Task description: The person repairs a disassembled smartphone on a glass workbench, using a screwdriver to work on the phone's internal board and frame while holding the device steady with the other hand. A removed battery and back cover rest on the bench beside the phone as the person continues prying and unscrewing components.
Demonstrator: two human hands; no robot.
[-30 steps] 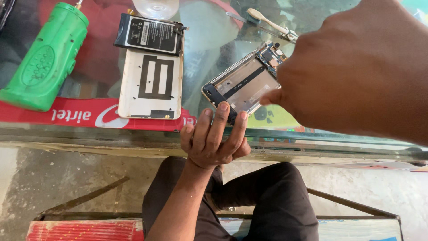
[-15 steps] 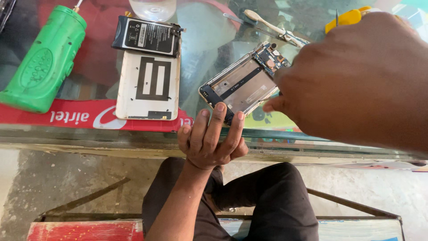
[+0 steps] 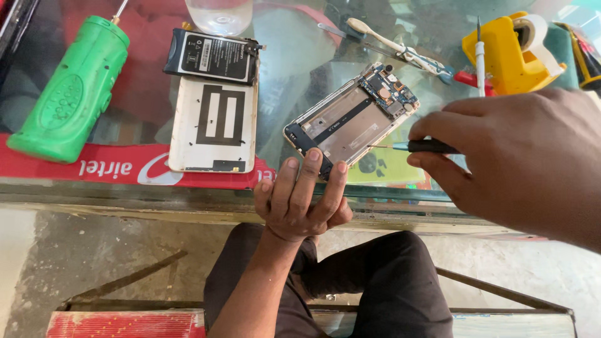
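While the opened phone (image 3: pixel 350 119) lay tilted on the glass counter (image 3: pixel 294 69) close to its near edge, the left hand (image 3: pixel 300 200) came up from under that edge. Its fingers (image 3: pixel 307 172) lay flat on the low end of the phone and held it down, so its grip was pressed on the phone and not closed round it. The right hand (image 3: pixel 519 169) was over the right part of the counter. Its grip was pinched tight on a thin black screwdriver (image 3: pixel 416 146). The tip of the screwdriver touched the bare metal inside of the phone. At the top end of the phone sat the small blue board with tiny parts.

Beside the phone, toward the left, lay a white back cover (image 3: pixel 216 125) with a black shape on it. A black battery (image 3: pixel 213 57) lay just past it, touching its far end. A clear glass (image 3: pixel 219 14) stood at the far edge. A big green tool (image 3: pixel 69 94) lay near the left edge. A red strip (image 3: pixel 125 166) ran along the near edge under the glass. A toothbrush (image 3: pixel 394 44) lay past the phone, toward the far edge. A yellow tape holder (image 3: pixel 510 53) stood near the far right corner. Below the counter were the person's dark trousers (image 3: pixel 375 281).
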